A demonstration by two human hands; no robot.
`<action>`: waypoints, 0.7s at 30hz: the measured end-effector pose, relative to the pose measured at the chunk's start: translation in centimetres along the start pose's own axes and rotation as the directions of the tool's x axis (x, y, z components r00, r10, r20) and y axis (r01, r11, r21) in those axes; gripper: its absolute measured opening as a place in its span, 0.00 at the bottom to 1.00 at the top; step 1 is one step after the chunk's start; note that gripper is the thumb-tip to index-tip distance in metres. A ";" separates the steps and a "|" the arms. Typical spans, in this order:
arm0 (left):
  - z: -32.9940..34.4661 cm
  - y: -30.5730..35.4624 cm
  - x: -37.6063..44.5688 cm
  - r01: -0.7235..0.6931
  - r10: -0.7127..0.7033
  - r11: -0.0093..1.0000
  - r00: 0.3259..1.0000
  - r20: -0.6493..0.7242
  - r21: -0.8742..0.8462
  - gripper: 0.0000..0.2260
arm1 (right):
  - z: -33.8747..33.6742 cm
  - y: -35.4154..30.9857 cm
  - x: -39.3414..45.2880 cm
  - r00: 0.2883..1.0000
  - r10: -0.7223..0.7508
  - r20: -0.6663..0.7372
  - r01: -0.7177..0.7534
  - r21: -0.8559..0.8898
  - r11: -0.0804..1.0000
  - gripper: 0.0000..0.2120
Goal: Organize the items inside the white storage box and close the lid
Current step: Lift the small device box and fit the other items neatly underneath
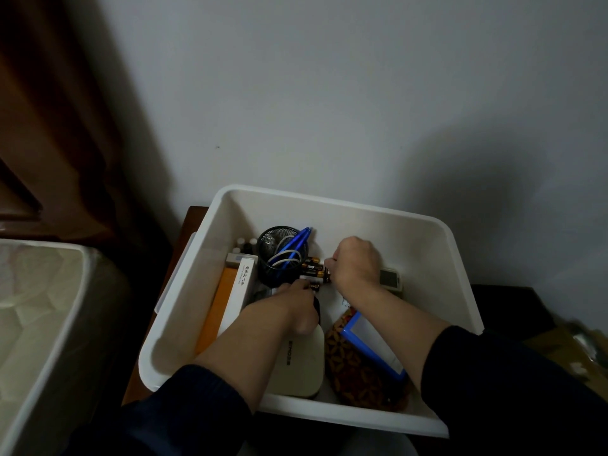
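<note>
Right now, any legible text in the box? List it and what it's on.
Cream rounded-corner case: a short printed brand word on the lid, too blurred to read.
Long white cardboard carton: a column of Chinese characters, too small to read.
Black-and-gold batteries: markings unreadable.
Nothing else shows text.

One white storage box (437, 245), two hands, one mesh cup (274, 258), several batteries (312, 267).

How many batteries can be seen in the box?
4, perhaps more hidden. Three lie stacked between the mesh cup and the right hand. One is at the left hand's fingertips.
</note>
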State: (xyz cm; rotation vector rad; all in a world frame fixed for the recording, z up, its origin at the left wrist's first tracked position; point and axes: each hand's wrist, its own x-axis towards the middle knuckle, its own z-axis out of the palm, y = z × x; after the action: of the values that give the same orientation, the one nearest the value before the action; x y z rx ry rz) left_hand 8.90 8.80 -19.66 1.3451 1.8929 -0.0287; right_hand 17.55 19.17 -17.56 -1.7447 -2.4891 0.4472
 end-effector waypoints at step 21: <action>-0.3 0.4 -0.8 -0.040 0.035 0.995 0.998 -0.049 -0.095 0.29 | -3.3 1.9 -1.2 0.947 -0.089 0.308 0.253 -0.548 0.797 0.17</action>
State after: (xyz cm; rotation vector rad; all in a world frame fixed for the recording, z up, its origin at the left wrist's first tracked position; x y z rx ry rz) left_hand 9.10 8.49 -18.83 1.3256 1.8831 0.1124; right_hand 20.41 19.26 -14.82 -1.6750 -3.2045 -0.1386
